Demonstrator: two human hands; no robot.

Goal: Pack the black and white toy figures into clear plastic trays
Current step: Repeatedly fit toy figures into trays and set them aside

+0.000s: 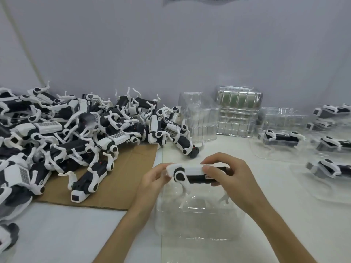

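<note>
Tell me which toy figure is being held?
The toy figure at centre front, held by the left hand and right hand over a clear tray; the rest lie untouched.

Black-and-white toy figures (79,133), clear trays (197,215), brown cardboard (121,179).

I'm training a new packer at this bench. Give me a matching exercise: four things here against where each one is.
Things
1. held toy
2. toy pile
3. empty trays
4. packed toys

Places
A. at the far right
B. on the left, partly on the cardboard
C. upright by the wall
D. between the left hand and right hand, above a tray

Pairs: 1-D, 2-B, 3-C, 4-A
</note>
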